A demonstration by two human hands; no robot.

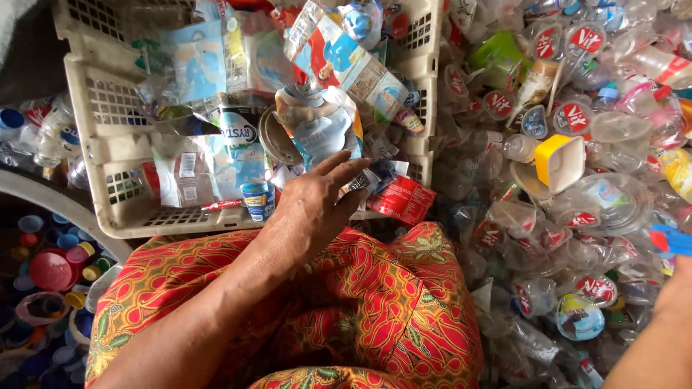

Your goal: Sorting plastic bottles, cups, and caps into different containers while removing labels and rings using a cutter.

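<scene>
While my left hand [313, 209] reaches forward over the lap, its fingers [344, 170] are spread and loosely curled at the near rim of a cream plastic crate [108, 108], and a small crumpled wrapper [360, 180] sits against the fingertips; I cannot tell whether the hand pinches it or only touches it. That wrapper lies at the crate's front right corner, just beside a red foil packet [404, 200] that hangs over the edge. Inside the crate I see flattened labels and film, a squashed blue-and-white bottle label [317, 130] just beyond the fingers, and a small blue-capped cup [258, 200] near the front wall. My right hand [677, 288] shows only at the frame's right edge; it appears closed on a blue plastic piece [672, 240], though most of the hand is cut off. Between the two hands lies a heap of clear plastic cups [577, 216] with red-and-white lids, and a yellow-rimmed tub [562, 162] stands tilted among them. A red and orange patterned cloth [360, 302] covers my lap below the left wrist. To the far left, loose bottle caps [50, 266] in red, blue and yellow fill a container beside the crate.
</scene>
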